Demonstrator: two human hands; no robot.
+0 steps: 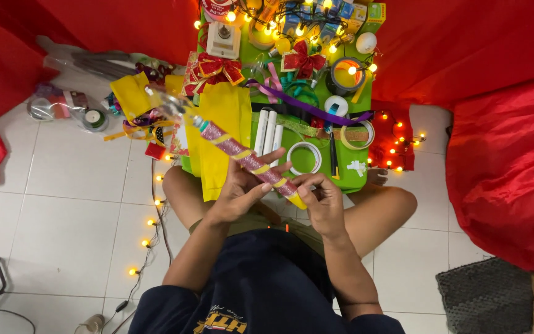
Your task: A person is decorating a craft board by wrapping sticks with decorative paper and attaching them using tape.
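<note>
I hold a long stick wrapped in glittery pink ribbon with yellow bands, slanting from upper left down to lower right. My left hand grips its middle from below. My right hand pinches the lower yellow end. The stick's upper end has a clear plastic tip. Both hands hover above my crossed legs, in front of a low green table.
On the green table lie yellow paper, white tubes, tape rolls, red bows, purple ribbon and lit string lights. Red cloth hangs right and behind. More lights trail over the white tile floor; a grey mat lies lower right.
</note>
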